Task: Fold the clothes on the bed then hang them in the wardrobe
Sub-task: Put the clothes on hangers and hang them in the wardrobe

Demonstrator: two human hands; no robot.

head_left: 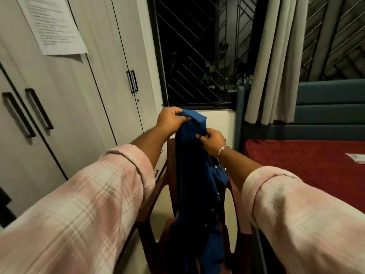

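A dark blue buttoned shirt (pixel 194 186) hangs in front of me, held up by its top. My left hand (pixel 171 119) grips the upper left part near the collar. My right hand (pixel 212 141), with a chain bracelet at the wrist, pinches the fabric just below and to the right. The shirt's lower part drapes down over a reddish-brown chair (pixel 150 204). The wardrobe (pixel 83 107) stands along the left, its doors closed. The bed (pixel 308 165) with a red cover lies on the right.
A barred window (pixel 193 56) is straight ahead, with grey curtains (pixel 276 62) to its right. A printed sheet (pixel 53 26) is stuck on a wardrobe door. A small white packet (pixel 356 157) lies on the bed. A blue-grey headboard (pixel 331 103) backs the bed.
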